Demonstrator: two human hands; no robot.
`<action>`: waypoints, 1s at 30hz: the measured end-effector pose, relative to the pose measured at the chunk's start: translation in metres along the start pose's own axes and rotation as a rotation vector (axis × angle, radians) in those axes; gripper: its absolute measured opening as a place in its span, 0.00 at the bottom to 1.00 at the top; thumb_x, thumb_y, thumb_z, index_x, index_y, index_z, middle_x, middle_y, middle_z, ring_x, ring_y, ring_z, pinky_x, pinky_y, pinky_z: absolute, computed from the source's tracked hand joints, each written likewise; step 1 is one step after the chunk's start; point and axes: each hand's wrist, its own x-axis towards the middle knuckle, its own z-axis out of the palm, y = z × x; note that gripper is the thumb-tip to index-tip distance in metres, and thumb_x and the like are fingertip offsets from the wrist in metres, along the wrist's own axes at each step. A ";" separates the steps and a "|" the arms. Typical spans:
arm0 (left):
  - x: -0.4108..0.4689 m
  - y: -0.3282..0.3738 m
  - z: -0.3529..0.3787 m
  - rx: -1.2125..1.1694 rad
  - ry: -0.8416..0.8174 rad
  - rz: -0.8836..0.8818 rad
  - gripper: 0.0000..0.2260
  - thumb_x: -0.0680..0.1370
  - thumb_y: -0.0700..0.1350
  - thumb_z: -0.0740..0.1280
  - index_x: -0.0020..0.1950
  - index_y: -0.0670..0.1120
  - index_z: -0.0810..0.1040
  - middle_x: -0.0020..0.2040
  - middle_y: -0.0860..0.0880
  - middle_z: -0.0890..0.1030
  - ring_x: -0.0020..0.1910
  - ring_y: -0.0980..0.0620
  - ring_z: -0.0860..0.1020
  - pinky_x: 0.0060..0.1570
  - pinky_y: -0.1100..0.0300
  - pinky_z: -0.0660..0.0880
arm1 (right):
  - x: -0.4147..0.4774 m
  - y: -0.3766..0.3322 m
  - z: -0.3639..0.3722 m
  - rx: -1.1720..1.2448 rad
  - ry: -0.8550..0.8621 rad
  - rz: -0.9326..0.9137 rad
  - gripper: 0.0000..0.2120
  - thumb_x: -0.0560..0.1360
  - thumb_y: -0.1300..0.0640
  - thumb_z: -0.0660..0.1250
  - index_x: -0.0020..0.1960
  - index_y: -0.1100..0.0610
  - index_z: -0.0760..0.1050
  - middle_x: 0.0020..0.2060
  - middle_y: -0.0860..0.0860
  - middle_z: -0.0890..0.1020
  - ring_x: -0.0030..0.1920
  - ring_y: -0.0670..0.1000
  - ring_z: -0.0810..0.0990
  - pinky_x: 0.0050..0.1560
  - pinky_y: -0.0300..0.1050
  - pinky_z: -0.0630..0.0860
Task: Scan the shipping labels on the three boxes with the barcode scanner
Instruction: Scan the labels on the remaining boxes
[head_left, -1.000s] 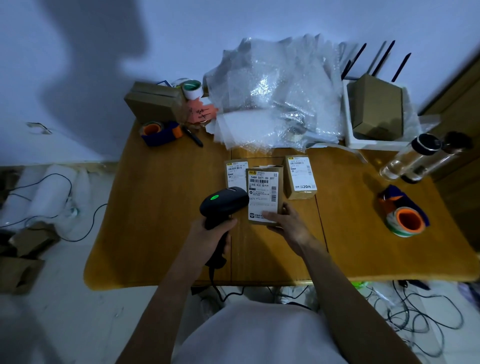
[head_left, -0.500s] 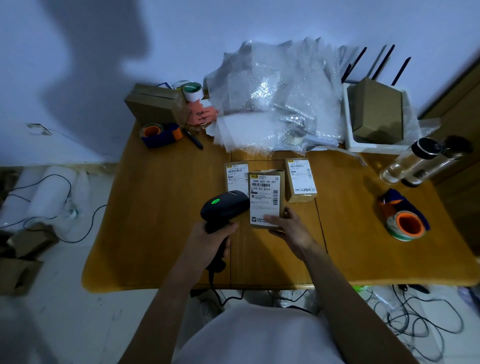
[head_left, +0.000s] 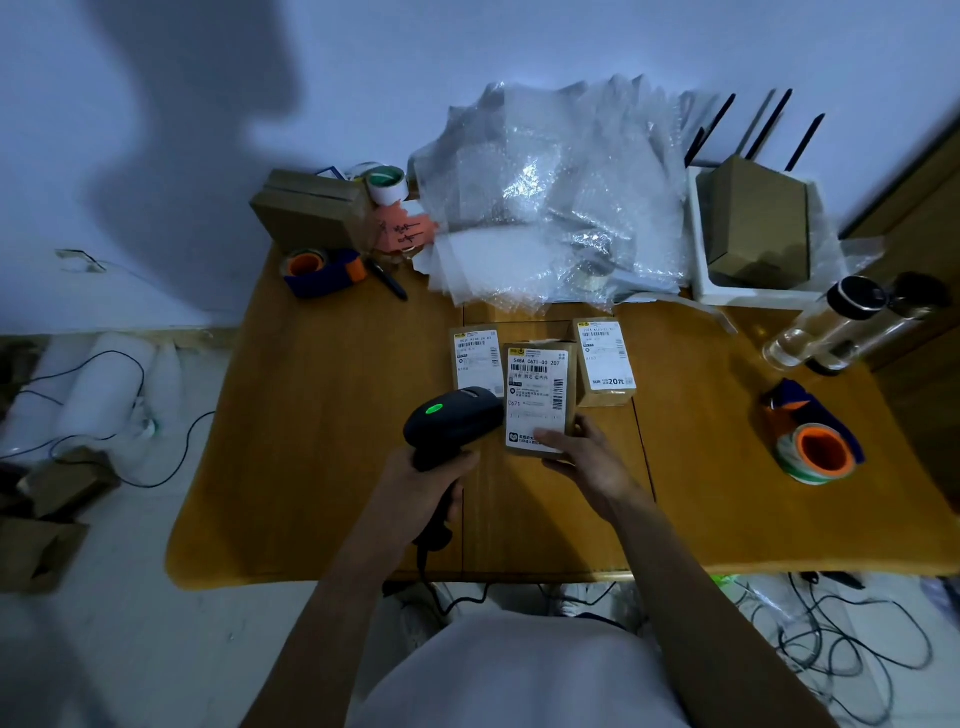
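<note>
With the left hand (head_left: 415, 488) gripping the barcode scanner (head_left: 453, 422) and the right hand (head_left: 584, 457) tilting the middle box (head_left: 540, 397), an off-angle label may misread.

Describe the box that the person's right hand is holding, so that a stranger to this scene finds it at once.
On the wooden table, three small labelled cardboard boxes sit in a row in front of the bubble wrap pile. The middle box is the one, gripped at its near end by the right hand, beside the black scanner. Unlike the left box and right box, it sits nearer the person and its label reads C671.
</note>
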 end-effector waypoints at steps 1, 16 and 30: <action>0.000 0.000 0.000 0.001 0.001 0.004 0.08 0.78 0.45 0.72 0.43 0.41 0.79 0.31 0.45 0.76 0.27 0.50 0.74 0.34 0.57 0.75 | 0.000 0.000 0.000 0.001 0.006 0.001 0.31 0.71 0.56 0.78 0.70 0.53 0.70 0.62 0.54 0.82 0.63 0.56 0.81 0.66 0.55 0.78; 0.004 0.003 -0.001 -0.033 0.013 -0.022 0.07 0.78 0.45 0.72 0.44 0.43 0.79 0.31 0.47 0.77 0.27 0.52 0.74 0.33 0.58 0.75 | 0.007 0.001 -0.002 -0.001 0.020 -0.003 0.31 0.71 0.57 0.78 0.71 0.54 0.70 0.61 0.54 0.82 0.61 0.56 0.82 0.66 0.57 0.77; 0.008 0.007 -0.010 -0.123 0.051 -0.040 0.04 0.77 0.45 0.72 0.47 0.45 0.81 0.32 0.48 0.77 0.28 0.52 0.76 0.33 0.58 0.75 | 0.017 0.005 -0.008 0.037 0.174 -0.001 0.37 0.69 0.49 0.79 0.72 0.57 0.66 0.59 0.56 0.84 0.55 0.55 0.86 0.57 0.54 0.82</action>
